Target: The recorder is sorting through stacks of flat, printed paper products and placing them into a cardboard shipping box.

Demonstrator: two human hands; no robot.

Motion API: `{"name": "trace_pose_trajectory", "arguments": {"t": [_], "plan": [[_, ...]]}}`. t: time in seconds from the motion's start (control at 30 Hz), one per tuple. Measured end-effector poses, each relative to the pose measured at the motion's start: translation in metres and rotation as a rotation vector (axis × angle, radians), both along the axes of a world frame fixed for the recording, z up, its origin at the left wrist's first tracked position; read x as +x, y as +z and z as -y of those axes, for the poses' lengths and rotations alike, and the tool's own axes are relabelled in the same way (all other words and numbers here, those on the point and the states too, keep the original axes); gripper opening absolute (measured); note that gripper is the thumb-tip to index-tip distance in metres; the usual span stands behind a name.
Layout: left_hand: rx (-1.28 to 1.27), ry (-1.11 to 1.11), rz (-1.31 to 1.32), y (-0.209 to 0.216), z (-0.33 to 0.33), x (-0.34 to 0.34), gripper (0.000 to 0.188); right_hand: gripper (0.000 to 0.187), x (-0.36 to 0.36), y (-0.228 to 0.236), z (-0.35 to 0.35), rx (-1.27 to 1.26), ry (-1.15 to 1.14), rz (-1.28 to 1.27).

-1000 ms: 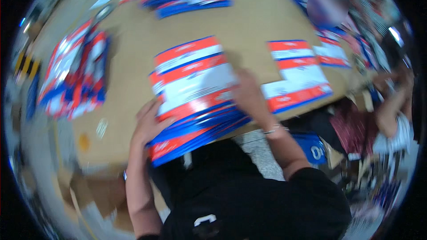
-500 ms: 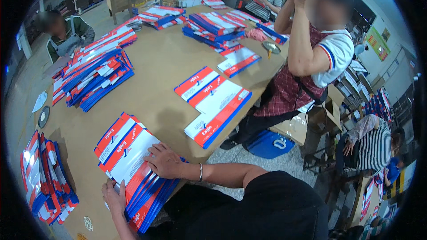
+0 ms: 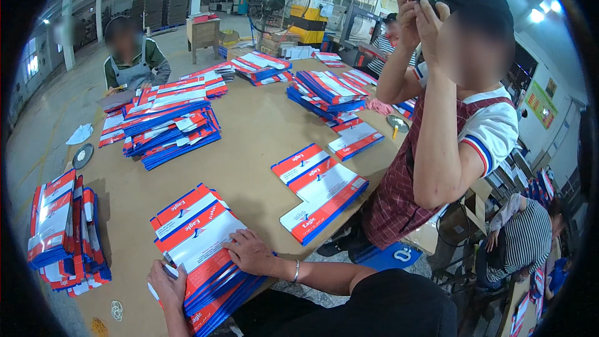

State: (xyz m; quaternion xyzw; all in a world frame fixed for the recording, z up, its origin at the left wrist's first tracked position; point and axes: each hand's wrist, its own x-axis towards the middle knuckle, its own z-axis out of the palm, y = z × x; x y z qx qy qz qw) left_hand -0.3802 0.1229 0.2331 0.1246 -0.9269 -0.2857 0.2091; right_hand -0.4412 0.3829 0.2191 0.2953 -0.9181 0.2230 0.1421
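In front of me, at the table's near edge, lies a stack of flat printed cartons [image 3: 206, 237] in red, white and blue. My left hand [image 3: 170, 288] is at the stack's left edge, its thumb and fingers closed around a white edge there. My right hand [image 3: 252, 252], with a bracelet at the wrist, rests on top of the stack at its right side, fingers stretched and slightly apart. The lower sheets fan out unevenly beneath it. Further right lies a separate flat carton pile [image 3: 321, 190], touched by neither hand.
The brown table [image 3: 243, 131] bears more carton stacks, one at the left edge [image 3: 56, 224] and a large one farther back [image 3: 171, 125]. Rubber bands [image 3: 116, 311] lie near left. A person in a checked apron [image 3: 405, 181] stands close right with raised hands; another person [image 3: 134, 62] is across.
My view has tilted up, so the table sits lower in the picture and more of the room shows. My hands stay on the same carton stack.
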Motion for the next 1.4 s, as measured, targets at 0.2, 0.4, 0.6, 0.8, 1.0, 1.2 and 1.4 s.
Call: {"name": "trace_pose_trajectory", "arguments": {"t": [0.2,0.4,0.6,0.8,1.0,1.2,1.4], "plan": [[-0.044,-0.054,-0.057,-0.014,0.004,-0.002,0.036,0.029,-0.002,0.002,0.000,0.026,0.007,-0.023],[-0.021,-0.108,0.113,-0.029,0.010,-0.003,0.030,0.029,-0.001,0.002,0.000,0.047,0.003,-0.025],[-0.011,-0.108,0.044,-0.031,0.015,0.006,0.029,0.028,0.004,-0.009,0.006,-0.030,0.008,-0.072],[-0.123,-0.161,-0.212,-0.020,0.013,-0.005,0.039,0.013,-0.016,-0.011,-0.002,-0.046,0.159,-0.199],[-0.217,-0.097,-0.396,0.024,-0.005,-0.005,0.027,0.056,-0.044,0.026,-0.043,-0.164,-0.124,-0.184],[-0.208,-0.044,-0.469,0.039,0.002,0.024,0.029,0.040,-0.047,0.030,-0.026,-0.971,0.002,0.846],[-0.198,-0.285,-0.231,0.071,0.016,0.047,0.044,0.029,-0.021,0.044,-0.022,-1.043,0.065,0.557]]}}
